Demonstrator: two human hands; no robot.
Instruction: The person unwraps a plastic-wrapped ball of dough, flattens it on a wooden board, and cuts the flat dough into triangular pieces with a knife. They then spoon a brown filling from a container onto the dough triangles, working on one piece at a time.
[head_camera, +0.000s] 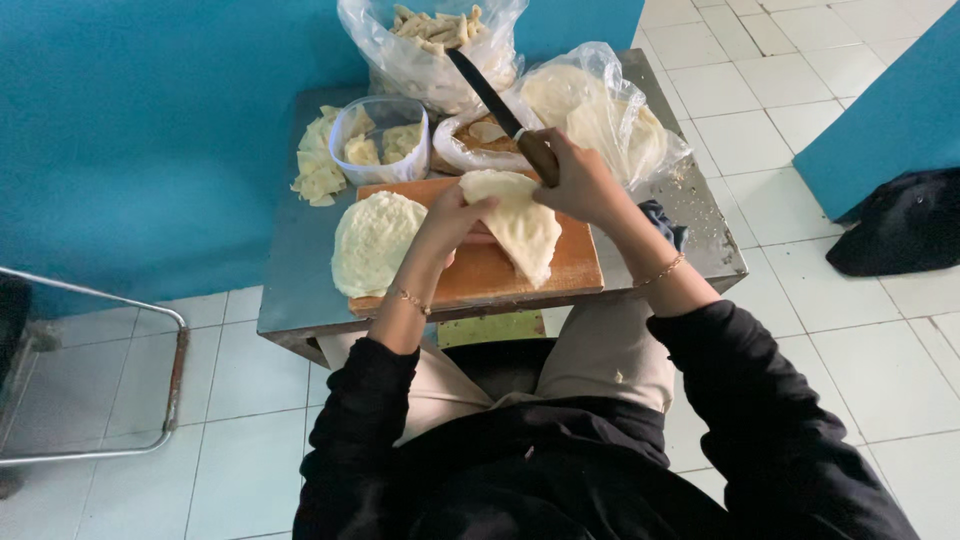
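My left hand (452, 217) lifts a pale, floppy sheet of dough-like food (520, 222) off the wooden cutting board (480, 272). My right hand (580, 182) pinches the sheet's upper edge while also gripping the brown handle of a long dark-bladed knife (487, 95), whose blade points away toward the back left. A second pale round sheet (373, 242) lies flat on the board's left end.
The board rests on a small metal table (300, 280). Behind it stand a clear tub of cut pieces (382, 140), a loose pile of pieces (316, 168), a plate (478, 145) and two plastic bags of food (432, 45) (600, 110). A black bag (900, 225) lies on the tiled floor.
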